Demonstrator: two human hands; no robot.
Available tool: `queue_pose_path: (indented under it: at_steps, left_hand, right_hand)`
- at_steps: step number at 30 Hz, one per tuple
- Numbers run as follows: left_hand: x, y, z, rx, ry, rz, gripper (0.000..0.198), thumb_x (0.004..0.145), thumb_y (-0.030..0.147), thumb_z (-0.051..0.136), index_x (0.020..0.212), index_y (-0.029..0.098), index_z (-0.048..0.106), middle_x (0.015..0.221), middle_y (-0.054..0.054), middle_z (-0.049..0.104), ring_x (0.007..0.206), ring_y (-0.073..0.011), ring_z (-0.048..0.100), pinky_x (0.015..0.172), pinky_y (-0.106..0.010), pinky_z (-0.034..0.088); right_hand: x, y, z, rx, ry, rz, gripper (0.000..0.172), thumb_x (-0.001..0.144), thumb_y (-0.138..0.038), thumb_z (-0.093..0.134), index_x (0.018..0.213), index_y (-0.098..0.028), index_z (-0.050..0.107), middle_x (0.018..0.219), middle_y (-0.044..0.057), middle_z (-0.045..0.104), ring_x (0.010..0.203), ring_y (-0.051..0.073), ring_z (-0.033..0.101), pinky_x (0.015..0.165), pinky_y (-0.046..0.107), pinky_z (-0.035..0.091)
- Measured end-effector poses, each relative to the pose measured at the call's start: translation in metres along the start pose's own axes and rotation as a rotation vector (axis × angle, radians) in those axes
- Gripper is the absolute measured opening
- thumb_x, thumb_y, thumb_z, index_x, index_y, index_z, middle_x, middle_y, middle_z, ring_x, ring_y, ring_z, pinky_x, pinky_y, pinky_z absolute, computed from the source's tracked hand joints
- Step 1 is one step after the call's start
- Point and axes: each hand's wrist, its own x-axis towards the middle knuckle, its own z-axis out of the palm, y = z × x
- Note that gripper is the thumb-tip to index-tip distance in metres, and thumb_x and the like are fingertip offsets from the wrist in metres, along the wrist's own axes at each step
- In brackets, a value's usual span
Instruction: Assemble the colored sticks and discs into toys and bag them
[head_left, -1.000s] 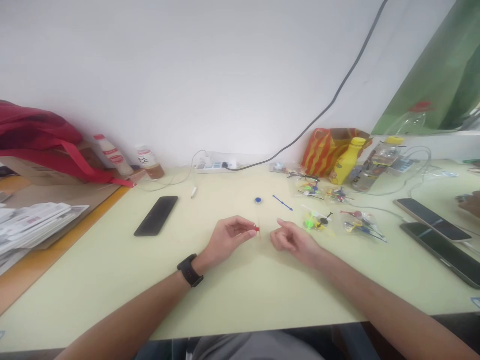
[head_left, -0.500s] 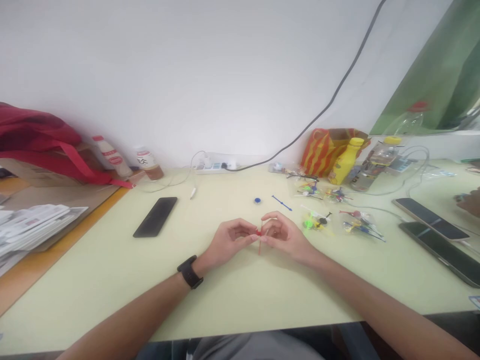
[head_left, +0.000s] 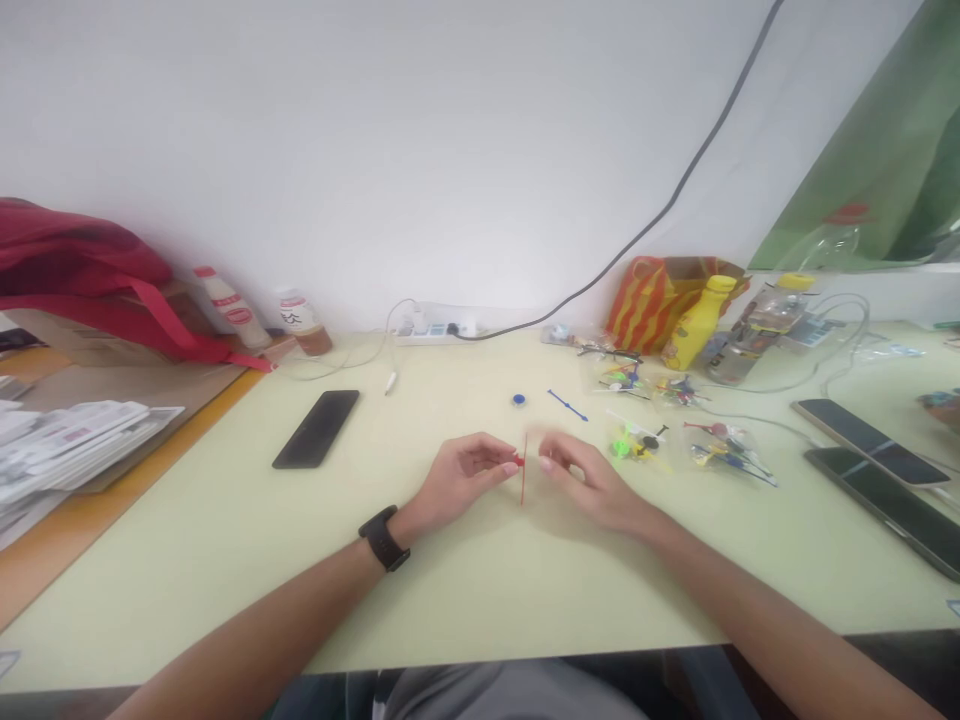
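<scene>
Between thumb and fingertips, my left hand [head_left: 466, 478] pinches a small red plastic piece with a thin red stick [head_left: 523, 485] standing crosswise at its end. A black watch sits on that wrist. Just right of the stick, my right hand [head_left: 589, 480] is apart from it, fingers curled and parted, the fingertips blurred, with nothing visible in them. Beyond the hands on the table lie a round blue-and-white piece [head_left: 519, 400] and a thin blue plastic stick [head_left: 568, 405] with small knobs.
Small clear bags of colourful plastic parts [head_left: 637, 440] lie to the right, near two phones [head_left: 874, 440]. A black phone [head_left: 316, 430] rests at left. Behind stand a yellow bottle [head_left: 697, 325], a striped bag [head_left: 637, 305] and a power strip [head_left: 435, 332]. Papers [head_left: 97, 440] lie far left.
My right hand has let go of the red piece and drawn back to the right. My left hand keeps its pinch on it. The view has shifted slightly.
</scene>
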Motion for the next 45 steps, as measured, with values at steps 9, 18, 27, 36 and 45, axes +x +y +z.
queue_pose_path:
  at_steps: [9, 18, 27, 36, 45]
  left_hand:
    - [0.001, 0.0, 0.0, 0.018, 0.001, -0.004, 0.025, 0.087, 0.035, 0.081, 0.1, 0.016, 0.074, 0.104, -0.011, 0.077, 0.098, -0.0238, 0.074, 0.092, -0.039, 0.06]
    - [0.0, 0.0, 0.0, 0.022, -0.028, -0.007, 0.023, 0.088, 0.034, 0.08, 0.102, 0.016, 0.074, 0.105, -0.011, 0.077, 0.1, -0.0237, 0.073, 0.093, -0.039, 0.06]
    - [0.001, 0.0, -0.001, 0.011, -0.022, -0.001, 0.022, 0.088, 0.032, 0.08, 0.102, 0.016, 0.074, 0.105, -0.011, 0.077, 0.1, -0.0235, 0.073, 0.094, -0.039, 0.059]
    - [0.0, 0.0, -0.001, -0.013, -0.012, -0.003, 0.021, 0.088, 0.03, 0.08, 0.102, 0.015, 0.074, 0.104, -0.01, 0.077, 0.098, -0.022, 0.073, 0.091, -0.036, 0.059]
    - [0.001, 0.001, 0.0, -0.001, -0.003, -0.011, 0.021, 0.087, 0.031, 0.081, 0.1, 0.016, 0.074, 0.103, -0.01, 0.077, 0.097, -0.0218, 0.073, 0.09, -0.035, 0.058]
  right_hand:
    - [0.008, -0.004, 0.001, 0.135, 0.088, 0.082, 0.04, 0.088, -0.056, 0.073, 0.08, -0.021, 0.055, 0.072, -0.002, 0.055, 0.063, 0.013, 0.049, 0.061, 0.028, 0.041]
    - [0.007, 0.002, 0.007, 0.11, 0.04, 0.046, 0.026, 0.089, -0.042, 0.075, 0.101, -0.022, 0.062, 0.101, 0.005, 0.07, 0.08, 0.017, 0.065, 0.075, 0.034, 0.054]
    - [0.002, 0.003, 0.006, -0.032, 0.093, -0.051, 0.041, 0.097, -0.035, 0.063, 0.136, -0.028, 0.052, 0.098, 0.003, 0.067, 0.077, 0.016, 0.063, 0.073, 0.033, 0.053]
    - [-0.001, 0.001, 0.005, 0.003, 0.104, -0.053, 0.025, 0.101, -0.04, 0.057, 0.121, -0.025, 0.063, 0.091, 0.001, 0.06, 0.065, 0.013, 0.052, 0.064, 0.03, 0.044]
    - [0.004, -0.003, 0.001, 0.096, -0.018, 0.035, 0.045, 0.097, -0.05, 0.063, 0.066, -0.019, 0.052, 0.062, -0.002, 0.051, 0.059, 0.012, 0.045, 0.058, 0.028, 0.035]
